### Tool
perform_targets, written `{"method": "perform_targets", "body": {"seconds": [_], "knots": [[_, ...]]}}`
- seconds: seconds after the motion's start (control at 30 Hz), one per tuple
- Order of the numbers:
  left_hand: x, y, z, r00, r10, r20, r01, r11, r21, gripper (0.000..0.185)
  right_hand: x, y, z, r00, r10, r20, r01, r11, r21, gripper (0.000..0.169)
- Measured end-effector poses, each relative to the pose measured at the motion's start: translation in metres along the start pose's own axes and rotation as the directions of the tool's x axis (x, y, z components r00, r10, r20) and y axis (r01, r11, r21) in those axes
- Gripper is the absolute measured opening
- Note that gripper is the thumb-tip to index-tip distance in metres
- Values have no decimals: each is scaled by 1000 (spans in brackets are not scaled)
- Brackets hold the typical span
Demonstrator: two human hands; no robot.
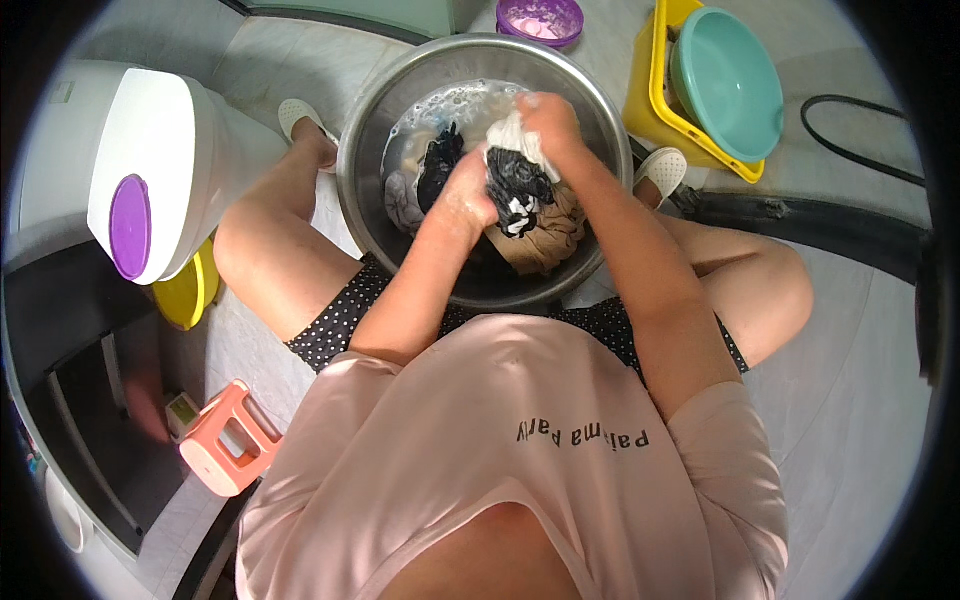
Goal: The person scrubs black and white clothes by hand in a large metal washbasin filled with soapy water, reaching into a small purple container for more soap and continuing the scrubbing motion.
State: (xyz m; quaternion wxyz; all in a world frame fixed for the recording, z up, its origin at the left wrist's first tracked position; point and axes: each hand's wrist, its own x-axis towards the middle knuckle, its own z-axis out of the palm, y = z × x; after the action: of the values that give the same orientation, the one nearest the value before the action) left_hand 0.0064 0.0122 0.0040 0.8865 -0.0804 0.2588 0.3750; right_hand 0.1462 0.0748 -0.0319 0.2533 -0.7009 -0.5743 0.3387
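Note:
Between my knees stands a large round metal basin (484,46) with sudsy water (457,101) in its far part. Both hands grip a wet black-and-white cloth (517,176) bunched over the basin. My left hand (469,191) has hold of its dark near part, fingers partly hidden by the folds. Around the white upper end, my right hand (551,127) is closed. Below the hands a wet brown cloth (544,240) lies heaped against the near right wall. A black cloth (439,169) and a greyish cloth (403,199) sit at the left, partly in the water.
A white toilet (150,165) with a purple lid (130,226) resting on it is at left. Behind the basin sits a purple bowl (540,22). At right, a teal basin (731,86) leans in a yellow bin (646,97). An orange plastic stool (229,442) lies near my left side.

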Motion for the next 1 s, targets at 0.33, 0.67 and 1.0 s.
{"method": "perform_targets", "body": {"seconds": [0.33, 0.67, 1.0], "knots": [[-9, 36, -8, 998, 58, -18, -51, 960, 276, 33, -10, -13, -42, 804, 251, 539, -585, 170, 793, 34], [15, 35, -57, 958, 260, -121, -251, 964, 89, 34, -98, -61, 2, 924, -382, 36, 360, 896, 261, 24], [38, 11, -76, 905, 386, 178, -398, 917, 36, 31, -66, -42, 45, 852, -523, -17, 505, 831, -233, 29]]}}
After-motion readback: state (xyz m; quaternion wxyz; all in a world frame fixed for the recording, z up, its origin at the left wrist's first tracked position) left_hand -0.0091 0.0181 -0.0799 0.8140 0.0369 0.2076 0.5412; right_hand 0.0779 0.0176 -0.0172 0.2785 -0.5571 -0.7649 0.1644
